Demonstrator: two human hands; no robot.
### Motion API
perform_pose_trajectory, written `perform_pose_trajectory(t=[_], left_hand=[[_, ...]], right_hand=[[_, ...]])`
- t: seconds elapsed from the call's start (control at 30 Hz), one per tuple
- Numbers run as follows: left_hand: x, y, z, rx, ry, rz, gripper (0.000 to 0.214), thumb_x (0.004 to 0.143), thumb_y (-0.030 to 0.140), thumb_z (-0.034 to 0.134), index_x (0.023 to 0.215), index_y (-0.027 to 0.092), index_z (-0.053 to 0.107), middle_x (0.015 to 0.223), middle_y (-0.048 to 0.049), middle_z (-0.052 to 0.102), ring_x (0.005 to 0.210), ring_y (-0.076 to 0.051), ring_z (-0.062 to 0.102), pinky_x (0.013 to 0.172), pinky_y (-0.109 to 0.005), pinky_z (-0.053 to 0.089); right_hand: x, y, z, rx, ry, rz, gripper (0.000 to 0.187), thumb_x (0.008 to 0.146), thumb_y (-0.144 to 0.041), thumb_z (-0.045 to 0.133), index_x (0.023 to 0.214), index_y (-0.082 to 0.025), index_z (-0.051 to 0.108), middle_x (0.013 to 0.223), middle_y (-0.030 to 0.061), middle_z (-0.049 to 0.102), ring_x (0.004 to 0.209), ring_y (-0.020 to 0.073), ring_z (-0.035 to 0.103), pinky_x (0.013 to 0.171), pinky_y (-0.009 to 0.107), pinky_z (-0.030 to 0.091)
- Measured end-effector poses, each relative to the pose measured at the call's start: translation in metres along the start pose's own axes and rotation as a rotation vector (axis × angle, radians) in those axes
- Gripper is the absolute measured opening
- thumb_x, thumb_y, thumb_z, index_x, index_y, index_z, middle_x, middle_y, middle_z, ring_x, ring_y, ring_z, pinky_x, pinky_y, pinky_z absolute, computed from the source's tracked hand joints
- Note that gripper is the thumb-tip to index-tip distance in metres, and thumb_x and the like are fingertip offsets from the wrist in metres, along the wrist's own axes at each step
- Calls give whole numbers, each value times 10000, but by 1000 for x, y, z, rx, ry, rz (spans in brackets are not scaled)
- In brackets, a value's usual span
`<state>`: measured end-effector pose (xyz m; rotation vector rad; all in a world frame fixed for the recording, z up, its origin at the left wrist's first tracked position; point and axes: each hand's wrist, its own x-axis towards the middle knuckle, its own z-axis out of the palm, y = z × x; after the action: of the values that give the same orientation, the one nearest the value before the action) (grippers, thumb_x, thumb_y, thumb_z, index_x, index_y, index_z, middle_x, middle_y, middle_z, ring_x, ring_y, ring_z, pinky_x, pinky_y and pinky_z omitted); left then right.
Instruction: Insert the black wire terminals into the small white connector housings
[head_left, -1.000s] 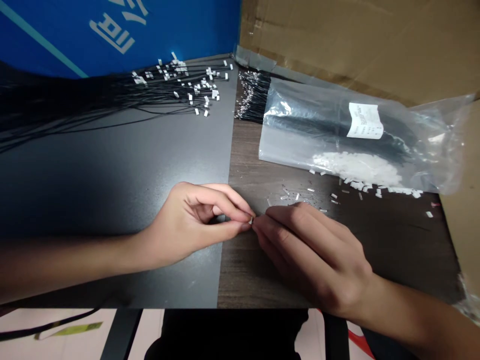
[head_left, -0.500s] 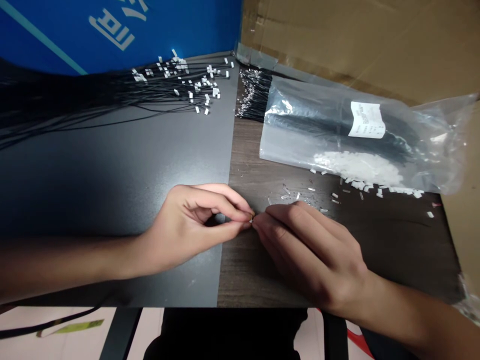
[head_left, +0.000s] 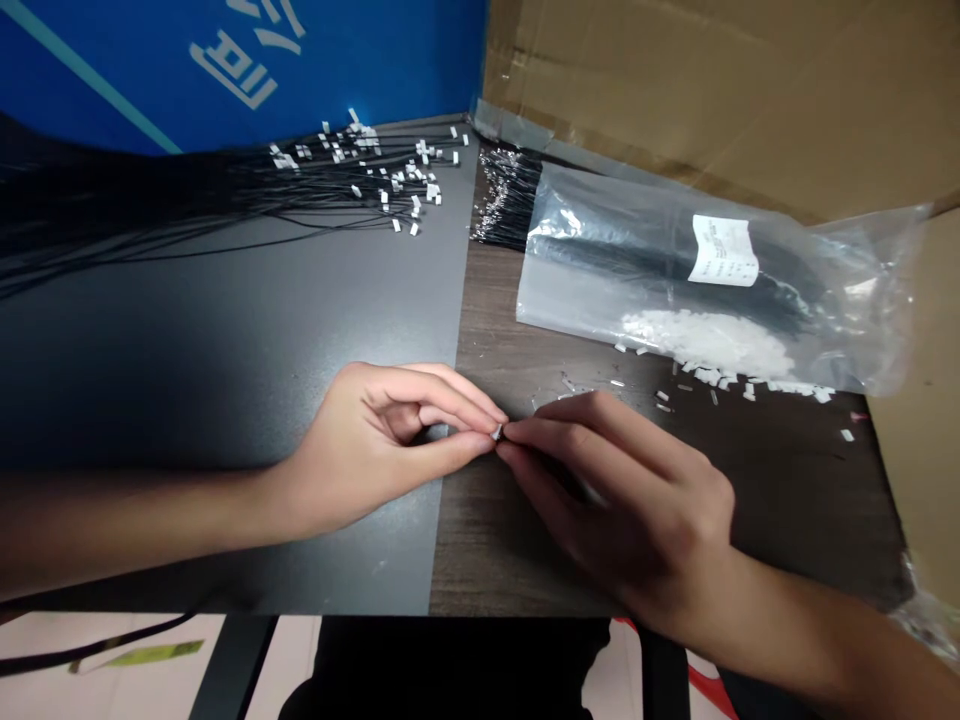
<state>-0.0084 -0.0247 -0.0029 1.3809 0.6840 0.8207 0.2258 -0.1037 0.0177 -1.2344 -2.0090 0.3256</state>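
In the middle of the head view, my left hand pinches a small white connector housing between thumb and fingertips. My right hand meets it from the right, its thumb and forefinger pressed together right against the housing. A tiny dark bit shows between the two hands; what the right fingers hold is mostly hidden. Behind the hands lies a bundle of black wires, many tipped with white housings. Bare metal-ended wires stick out of a clear plastic bag.
A heap of white housings spills along the bag's near edge, with loose ones and clear slivers scattered on the dark wood table. A grey mat covers the left side. A blue panel and a cardboard wall stand behind.
The fingertips have shifted slightly, and more of the white housing shows between them. My right hand has turned a little, its fingers spreading apart behind the pinch. The view has moved slightly.
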Motion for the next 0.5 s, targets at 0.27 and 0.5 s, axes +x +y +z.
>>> perform_pose_trajectory(t=[0.27,0.5], left_hand=[[-4,0,4,122,29,102,259,970,-4,882,983,245,951,1049,-22,949,952,-142,913,911,-182,743],[-1,-4,6,77,123,12,172,959,52,904,950,223,925,1040,-22,932,985,-127,901,939,-153,726]], right_hand=[[20,5,-7,397,-277,473,128,1069,-176,788,987,-232,869,933,-30,882,819,124,813,745,235,625],[8,-1,-18,156,-154,289,201,1171,-217,690,1055,-251,849,961,49,871,840,204,833,724,342,638]])
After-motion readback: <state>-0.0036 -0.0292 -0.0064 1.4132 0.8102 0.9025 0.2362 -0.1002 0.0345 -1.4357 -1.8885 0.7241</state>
